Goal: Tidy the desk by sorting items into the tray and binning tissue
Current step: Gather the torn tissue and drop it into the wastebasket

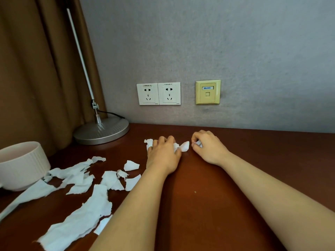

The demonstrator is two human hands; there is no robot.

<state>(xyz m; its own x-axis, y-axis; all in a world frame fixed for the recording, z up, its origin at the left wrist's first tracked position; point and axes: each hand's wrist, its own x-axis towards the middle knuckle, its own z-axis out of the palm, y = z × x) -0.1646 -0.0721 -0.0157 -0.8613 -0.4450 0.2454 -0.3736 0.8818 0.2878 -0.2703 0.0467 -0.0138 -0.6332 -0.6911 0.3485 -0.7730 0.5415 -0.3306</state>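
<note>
Head view: torn tissue (81, 205) litters the desk (217, 187) beside a white tub (23, 165). Near the wall, the left hand (163, 154) curls over scraps (184, 146), and the right hand (208, 148) pinches a bit (199, 143). It looks featherlight, limp and easily torn; I'd bunch it up rather than pick at edges.

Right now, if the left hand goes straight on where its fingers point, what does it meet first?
Likely the wall under the twin sockets. Past the tissue scraps the left hand grips, only bare desk shows ahead; depth is unclear.
</note>
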